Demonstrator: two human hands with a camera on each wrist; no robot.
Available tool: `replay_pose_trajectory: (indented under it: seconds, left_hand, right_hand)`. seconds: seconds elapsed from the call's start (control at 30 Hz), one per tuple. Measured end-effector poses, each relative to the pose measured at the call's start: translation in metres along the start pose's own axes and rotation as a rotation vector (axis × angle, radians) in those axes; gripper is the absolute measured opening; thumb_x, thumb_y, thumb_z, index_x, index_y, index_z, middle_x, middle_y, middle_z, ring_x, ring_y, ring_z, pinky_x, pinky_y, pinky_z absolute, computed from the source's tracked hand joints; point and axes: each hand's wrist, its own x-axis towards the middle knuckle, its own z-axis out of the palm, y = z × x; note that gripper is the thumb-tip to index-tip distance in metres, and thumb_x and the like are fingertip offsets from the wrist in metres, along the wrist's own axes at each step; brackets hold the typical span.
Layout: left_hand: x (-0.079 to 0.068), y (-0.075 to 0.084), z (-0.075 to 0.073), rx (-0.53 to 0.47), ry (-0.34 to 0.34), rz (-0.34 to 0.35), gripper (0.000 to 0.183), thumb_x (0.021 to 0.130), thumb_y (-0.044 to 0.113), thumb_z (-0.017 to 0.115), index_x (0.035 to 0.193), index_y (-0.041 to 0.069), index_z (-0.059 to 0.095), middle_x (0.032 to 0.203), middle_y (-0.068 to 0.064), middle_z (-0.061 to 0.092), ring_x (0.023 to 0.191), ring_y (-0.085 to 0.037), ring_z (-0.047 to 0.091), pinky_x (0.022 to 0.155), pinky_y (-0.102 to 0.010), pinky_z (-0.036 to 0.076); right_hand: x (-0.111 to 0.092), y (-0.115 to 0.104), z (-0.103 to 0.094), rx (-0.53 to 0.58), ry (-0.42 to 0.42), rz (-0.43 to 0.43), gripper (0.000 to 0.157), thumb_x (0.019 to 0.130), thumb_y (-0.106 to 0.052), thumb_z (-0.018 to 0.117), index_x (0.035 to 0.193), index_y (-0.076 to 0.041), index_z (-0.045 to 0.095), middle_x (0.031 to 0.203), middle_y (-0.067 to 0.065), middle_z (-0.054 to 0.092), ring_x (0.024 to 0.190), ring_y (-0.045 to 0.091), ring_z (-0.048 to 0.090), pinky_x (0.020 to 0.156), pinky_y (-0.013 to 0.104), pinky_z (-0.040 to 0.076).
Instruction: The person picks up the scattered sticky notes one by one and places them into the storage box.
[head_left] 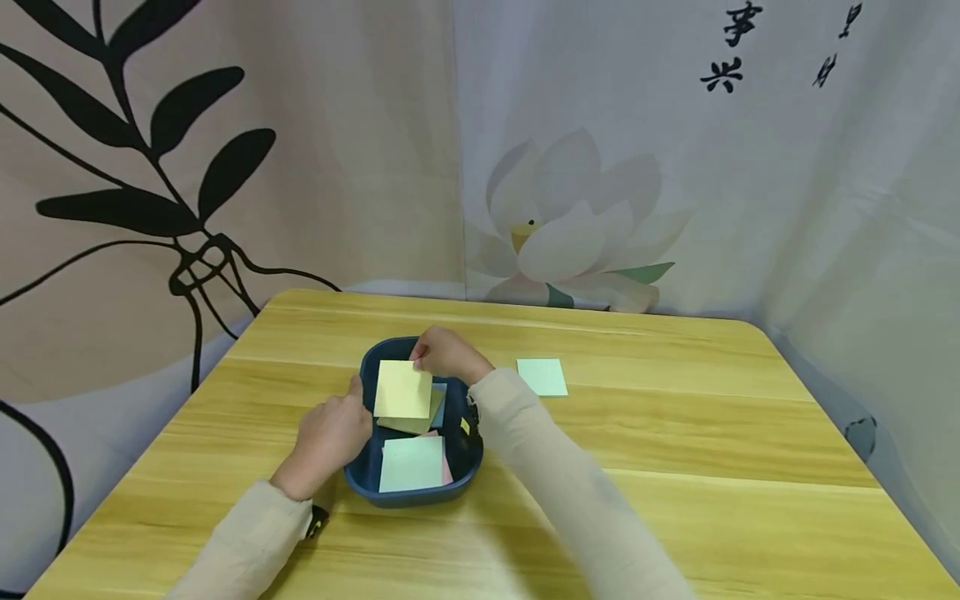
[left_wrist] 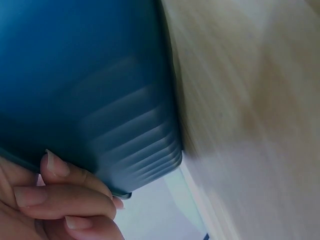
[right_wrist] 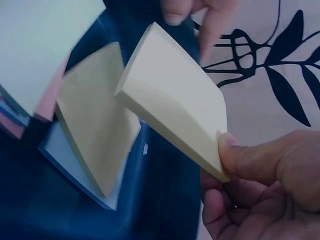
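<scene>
My right hand [head_left: 450,354] pinches a pale yellow sticky note pad [head_left: 403,387] by one corner, thumb on its face, above the dark blue plastic basket [head_left: 416,500]. In the right wrist view the pad [right_wrist: 175,100] is tilted, its thick edge showing. Beneath it inside the basket lie another yellow pad [right_wrist: 97,110] and a blue pad [right_wrist: 75,167]. A pale green pad [head_left: 411,464] rests over a pink one [head_left: 447,471] at the basket's near end. My left hand [head_left: 333,429] holds the basket's left rim, its fingers [left_wrist: 70,200] curled against the outside wall.
A light green sticky note pad [head_left: 542,377] lies on the wooden table [head_left: 675,467], right of the basket. Behind the table hangs a curtain [head_left: 360,167] with printed leaves and a lotus.
</scene>
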Motion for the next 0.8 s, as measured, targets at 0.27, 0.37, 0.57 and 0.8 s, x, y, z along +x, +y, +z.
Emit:
replay_pose_trajectory:
  seconds: [0.27, 0.37, 0.57, 0.8]
  left_hand:
    - [-0.001, -0.001, 0.000, 0.007, 0.018, 0.016, 0.057, 0.089, 0.010, 0.051, 0.138, -0.017, 0.037, 0.048, -0.003, 0.040, 0.040, -0.017, 0.037, 0.039, -0.026, 0.026]
    - [-0.001, -0.001, 0.000, 0.001, 0.025, 0.017, 0.057, 0.089, 0.009, 0.051, 0.138, -0.017, 0.037, 0.048, -0.002, 0.039, 0.039, -0.016, 0.036, 0.039, -0.025, 0.025]
    - [-0.002, -0.001, 0.000, -0.017, 0.018, 0.003, 0.058, 0.089, 0.010, 0.048, 0.139, -0.016, 0.036, 0.048, -0.002, 0.040, 0.041, -0.016, 0.036, 0.039, -0.026, 0.025]
    - [-0.002, -0.001, 0.000, -0.020, 0.022, 0.000, 0.058, 0.089, 0.009, 0.048, 0.140, -0.016, 0.036, 0.048, -0.002, 0.039, 0.040, -0.016, 0.036, 0.039, -0.026, 0.025]
  right_hand:
    - [0.003, 0.000, 0.014, -0.007, -0.031, 0.040, 0.011, 0.093, -0.010, 0.060, 0.095, -0.005, 0.070, 0.101, 0.008, 0.067, 0.075, 0.013, 0.054, 0.068, 0.025, 0.045]
    - [0.002, 0.001, 0.017, -0.017, -0.033, 0.046, 0.010, 0.093, -0.010, 0.061, 0.094, -0.005, 0.069, 0.097, 0.007, 0.066, 0.074, 0.013, 0.051, 0.067, 0.025, 0.044]
    - [0.002, 0.003, 0.022, -0.063, -0.028, 0.072, 0.009, 0.092, -0.009, 0.061, 0.093, -0.005, 0.069, 0.097, 0.006, 0.066, 0.069, 0.012, 0.049, 0.063, 0.023, 0.043]
    - [0.006, 0.005, 0.027, -0.148, -0.038, 0.073, 0.024, 0.092, -0.008, 0.060, 0.069, -0.008, 0.063, 0.070, -0.002, 0.054, 0.054, 0.009, 0.035, 0.053, 0.021, 0.035]
